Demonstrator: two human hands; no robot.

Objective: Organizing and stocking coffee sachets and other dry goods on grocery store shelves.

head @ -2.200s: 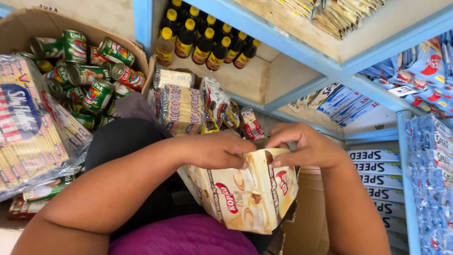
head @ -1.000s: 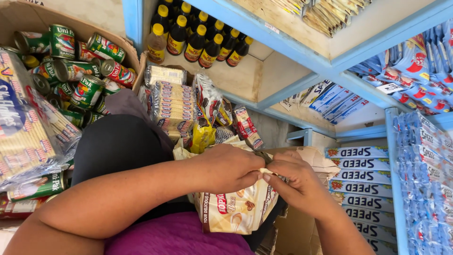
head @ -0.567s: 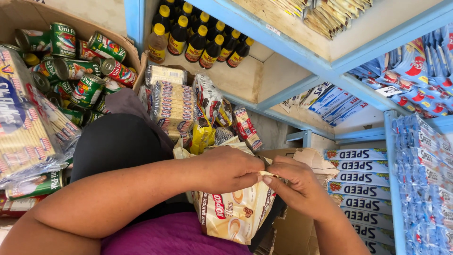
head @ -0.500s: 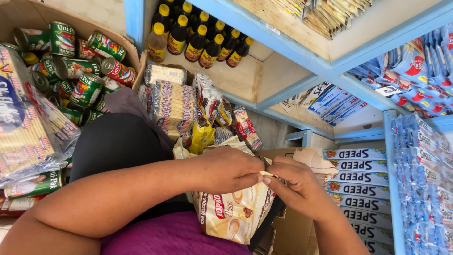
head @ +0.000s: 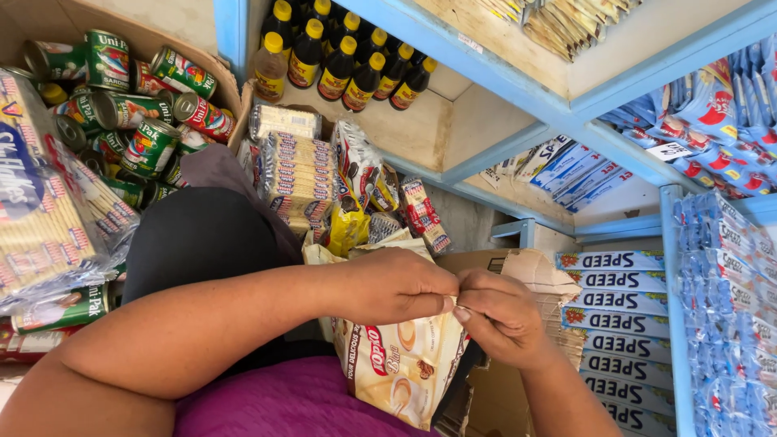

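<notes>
Left hand (head: 396, 285) and right hand (head: 502, 317) meeting fingertip to fingertip, both pinched shut on the top edge of a cream snack bag (head: 405, 364), bag hanging below the hands, long axis upright, cans (head: 137, 105) beyond the left hand, bottles (head: 340, 61) on the shelf (head: 486, 73) above

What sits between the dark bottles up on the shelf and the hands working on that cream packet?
In the head view, stacked biscuit packs and snack bags lie between bottles and hands.

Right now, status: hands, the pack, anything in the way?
Left hand and right hand pinch together at top of cream snack pack. Cardboard box just behind. Nothing between hands.
</notes>
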